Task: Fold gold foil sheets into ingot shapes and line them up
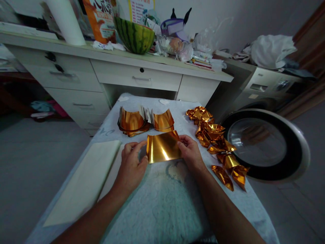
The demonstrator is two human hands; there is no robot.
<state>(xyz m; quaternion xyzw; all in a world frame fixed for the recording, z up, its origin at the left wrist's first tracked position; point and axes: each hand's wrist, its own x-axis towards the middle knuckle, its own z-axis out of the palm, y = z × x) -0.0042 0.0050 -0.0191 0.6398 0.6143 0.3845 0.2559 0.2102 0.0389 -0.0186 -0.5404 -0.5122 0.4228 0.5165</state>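
Observation:
A shiny gold foil sheet [164, 147] is held over the cloth-covered table between my two hands. My left hand [134, 164] pinches its left edge, thumb at the lower left corner. My right hand [190, 150] grips the right edge, with the thumb on the front face and the fingers partly hidden behind. Just beyond the sheet are two stacks of curled gold foil sheets, a left stack [132, 121] and a right stack [163, 120]. To the right of my right hand lies a row of several folded gold foil pieces [210, 133].
A folded pale cloth or paper [86, 179] lies along the table's left side. Behind the table stands a white desk [157, 73] with drawers, carrying a cut watermelon [135, 35], an orange bag [100, 20] and plastic bags. At right, a washing machine's round door [264, 144] hangs open beside the table.

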